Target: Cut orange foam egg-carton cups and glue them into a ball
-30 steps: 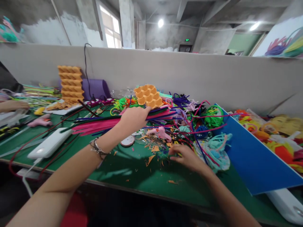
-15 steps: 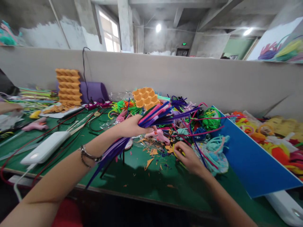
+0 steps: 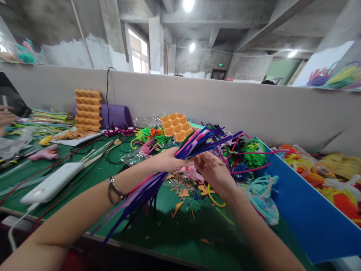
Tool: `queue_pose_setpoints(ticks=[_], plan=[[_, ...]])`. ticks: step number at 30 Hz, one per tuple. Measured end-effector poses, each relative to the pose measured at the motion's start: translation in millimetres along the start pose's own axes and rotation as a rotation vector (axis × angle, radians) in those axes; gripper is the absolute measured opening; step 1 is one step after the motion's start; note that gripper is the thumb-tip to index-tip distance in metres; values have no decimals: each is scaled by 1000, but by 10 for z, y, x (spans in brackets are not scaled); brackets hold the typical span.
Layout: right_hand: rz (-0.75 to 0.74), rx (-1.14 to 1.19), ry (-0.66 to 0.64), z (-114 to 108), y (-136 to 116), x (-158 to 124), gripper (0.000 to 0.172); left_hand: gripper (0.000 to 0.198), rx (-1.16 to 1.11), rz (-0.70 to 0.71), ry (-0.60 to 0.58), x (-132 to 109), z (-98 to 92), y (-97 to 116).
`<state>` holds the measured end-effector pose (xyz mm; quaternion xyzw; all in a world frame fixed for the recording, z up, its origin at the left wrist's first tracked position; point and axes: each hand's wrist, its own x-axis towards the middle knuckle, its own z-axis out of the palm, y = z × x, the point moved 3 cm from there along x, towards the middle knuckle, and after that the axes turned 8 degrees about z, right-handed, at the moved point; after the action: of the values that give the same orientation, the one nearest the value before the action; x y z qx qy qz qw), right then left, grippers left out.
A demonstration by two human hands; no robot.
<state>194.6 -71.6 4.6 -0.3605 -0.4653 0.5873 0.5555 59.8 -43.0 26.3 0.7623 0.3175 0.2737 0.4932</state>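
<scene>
My left hand (image 3: 172, 160) is closed around a thick bundle of pipe cleaners (image 3: 194, 143), mostly purple and blue with some pink. Their long ends hang below the wrist, slanting down over the table's front edge. My right hand (image 3: 213, 171) is right beside the bundle, fingers bent together close to the left fingertips. What those fingers hold, if anything, is hidden. Beneath the hands lies a pink glue gun (image 3: 193, 174), partly covered. A yellow pipe cleaner (image 3: 216, 199) curves on the green table (image 3: 180, 233) below my right hand.
Orange foam scraps (image 3: 177, 209) litter the table. Behind are an orange egg-crate piece (image 3: 176, 126) and tangled green pipe cleaners (image 3: 251, 150). A blue board (image 3: 307, 203) stands at right. At left are a white device (image 3: 52, 182), cables and another person's hand (image 3: 7, 116).
My right hand has moved up and left from the yellow pipe cleaner to the bundle. The left hand still grips the bundle. The camera view has tilted slightly upward.
</scene>
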Motion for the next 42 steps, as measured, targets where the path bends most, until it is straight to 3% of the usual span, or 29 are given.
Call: queue_pose_setpoints(ticks=[6, 11, 13, 16, 19, 22, 24, 29, 33, 36, 42], plan=[[16, 20, -31, 9, 61, -3, 36, 30, -316, -21, -143, 26, 50, -87], [32, -59, -68, -83, 70, 20, 24, 23, -465, -7, -108, 48, -21, -146], [83, -122, -124, -123, 54, 12, 21, 22, -499, 1, -87, 56, -58, -164], [129, -314, -314, -148, -12, -33, 14, 25, -486, 2, -51, 57, -98, -162], [-63, -407, -408, -147, -144, -61, 8, 23, -446, -4, -72, 59, -85, -130], [-368, -257, -273, -134, -263, -29, 6, 20, -378, -19, -201, 80, -11, -95], [-430, -187, -247, -82, -259, 15, 4, 19, -341, -14, -255, 105, 32, -78], [-432, -98, -312, 47, -208, 81, 14, 20, -416, 9, -218, 141, 46, -73], [-392, -140, -379, 58, -247, 26, 34, 20, -509, -10, -221, 81, 38, -48], [-417, -230, -381, -13, -354, -45, 42, 22, -559, 32, -266, 16, 53, -1], [-506, -372, -242, -303, -650, -125, 57, 41, -557, 97, -439, -87, 185, 12]])
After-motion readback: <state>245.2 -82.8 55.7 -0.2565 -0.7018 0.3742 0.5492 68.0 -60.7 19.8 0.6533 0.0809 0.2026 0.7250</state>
